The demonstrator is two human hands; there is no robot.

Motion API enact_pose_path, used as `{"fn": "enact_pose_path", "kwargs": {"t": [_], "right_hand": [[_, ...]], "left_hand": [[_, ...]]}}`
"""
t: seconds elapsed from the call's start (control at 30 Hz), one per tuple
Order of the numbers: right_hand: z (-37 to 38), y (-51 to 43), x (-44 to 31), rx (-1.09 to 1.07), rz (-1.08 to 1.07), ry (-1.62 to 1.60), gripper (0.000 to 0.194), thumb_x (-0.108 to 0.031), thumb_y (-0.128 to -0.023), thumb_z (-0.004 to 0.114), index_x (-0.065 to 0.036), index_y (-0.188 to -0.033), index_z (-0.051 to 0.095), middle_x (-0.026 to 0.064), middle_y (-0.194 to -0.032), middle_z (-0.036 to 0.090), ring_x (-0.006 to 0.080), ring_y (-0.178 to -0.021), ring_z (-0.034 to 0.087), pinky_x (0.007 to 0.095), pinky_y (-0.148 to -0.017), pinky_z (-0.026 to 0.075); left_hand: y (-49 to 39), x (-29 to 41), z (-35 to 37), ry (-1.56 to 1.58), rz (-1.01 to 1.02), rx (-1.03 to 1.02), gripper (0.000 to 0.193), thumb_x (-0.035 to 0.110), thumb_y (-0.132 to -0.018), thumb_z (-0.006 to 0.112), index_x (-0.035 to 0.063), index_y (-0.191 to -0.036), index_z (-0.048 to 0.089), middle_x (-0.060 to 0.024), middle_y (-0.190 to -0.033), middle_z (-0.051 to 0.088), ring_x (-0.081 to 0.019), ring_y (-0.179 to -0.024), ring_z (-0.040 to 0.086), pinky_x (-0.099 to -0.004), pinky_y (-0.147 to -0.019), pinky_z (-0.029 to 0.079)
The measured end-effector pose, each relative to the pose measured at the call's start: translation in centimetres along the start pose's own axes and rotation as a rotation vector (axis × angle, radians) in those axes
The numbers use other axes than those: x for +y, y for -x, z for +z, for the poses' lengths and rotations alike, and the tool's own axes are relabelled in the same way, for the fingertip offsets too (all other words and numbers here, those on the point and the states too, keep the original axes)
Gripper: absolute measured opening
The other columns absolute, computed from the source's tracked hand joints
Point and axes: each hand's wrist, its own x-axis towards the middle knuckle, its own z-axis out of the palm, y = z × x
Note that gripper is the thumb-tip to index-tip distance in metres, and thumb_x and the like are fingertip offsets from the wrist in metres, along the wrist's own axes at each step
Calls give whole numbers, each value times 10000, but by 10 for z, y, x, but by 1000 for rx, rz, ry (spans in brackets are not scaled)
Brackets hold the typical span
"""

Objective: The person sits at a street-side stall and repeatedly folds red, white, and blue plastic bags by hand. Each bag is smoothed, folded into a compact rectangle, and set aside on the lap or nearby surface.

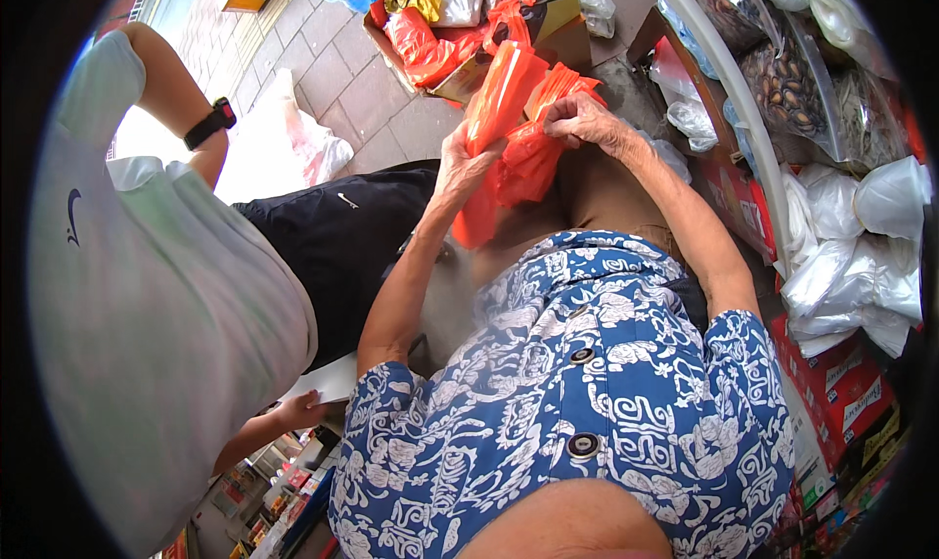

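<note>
My left hand (pixel 468 159) grips a long, flat fold of orange-red plastic bag (pixel 506 89), whose lower end hangs down past my wrist. Beside it, at the right, is a crumpled orange-red plastic bag (pixel 524 170) with a pleated upper end. The fingertips of my right hand (pixel 587 125) pinch the edge of this crumpled bag. Whether the two pieces are joined cannot be seen. Both hands are above my lap, over brown trousers (pixel 616 192). Just beyond them is a cardboard box (pixel 455 82) heaped with red, yellow and white plastic bags.
Close at my left stands a person in a pale shirt (pixel 191 302) and black shorts (pixel 345 251). A white plastic bag (pixel 315 141) lies on the paving. On the right are bags of dark seeds (pixel 785 89), bundled clear bags (pixel 858 265) and red cartons (pixel 843 397).
</note>
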Motion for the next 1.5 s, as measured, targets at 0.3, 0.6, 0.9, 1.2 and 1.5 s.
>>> {"fn": "enact_pose_path", "kwargs": {"t": [0.3,0.6,0.9,1.2,1.5], "right_hand": [[-1,-13,-4,-108,12,92,91,-154,-840,644,-100,-776,607,-45,-642,518,51,-515,446,229,-467,356],[6,-17,-8,61,151,83,164,-237,-890,694,-166,-785,590,-82,-636,466,42,-540,387,235,-465,291],[0,-9,-20,-53,40,142,289,-388,-831,701,-125,-782,590,-44,-660,514,51,-568,475,212,-521,376],[-19,-2,20,-102,-132,-130,339,-351,-1000,576,-29,-978,679,11,-801,618,75,-656,551,209,-611,452],[-10,-22,-14,-50,179,102,499,-548,-941,659,-52,-888,683,-20,-771,624,40,-694,558,244,-610,458]], "left_hand": [[-6,23,1,-301,360,14,501,-57,-784,631,47,-1270,565,-256,-1025,670,-412,-1005,674,-418,-855,529],[-5,15,-11,-54,-39,-353,334,166,-908,724,11,-1194,648,26,-946,665,-71,-865,572,-267,-802,497],[-38,65,-17,-24,63,-414,280,141,-906,720,29,-1153,648,17,-941,655,-70,-844,588,-251,-782,490],[-24,72,-21,28,-113,-555,182,154,-938,683,43,-1083,671,36,-835,634,-63,-756,578,-253,-701,484],[-64,44,-6,-837,435,-640,407,14,-759,633,57,-1159,698,-216,-976,706,-385,-935,676,-450,-806,529]]}}
